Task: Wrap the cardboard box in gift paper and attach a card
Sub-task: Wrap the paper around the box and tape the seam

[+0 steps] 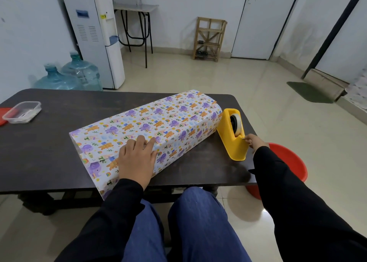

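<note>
The box is covered by white gift paper [158, 126] printed with purple elephants and orange bears; it lies diagonally across the dark table [49, 142]. My left hand [137, 158] presses flat on the paper's overlapping edge near the front end. A yellow tape dispenser [230, 140] stands just right of the wrapped box. My right hand [254, 141] pinches the tape end at the dispenser's cutter. The paper's ends stick out open past the box. No card is clearly in view.
A clear plastic container [22, 112] sits at the table's far left beside a red lid [4, 115]. A red bucket [288, 162] stands on the floor right of the table. Water bottles [69, 77] and a dispenser [95, 33] stand behind.
</note>
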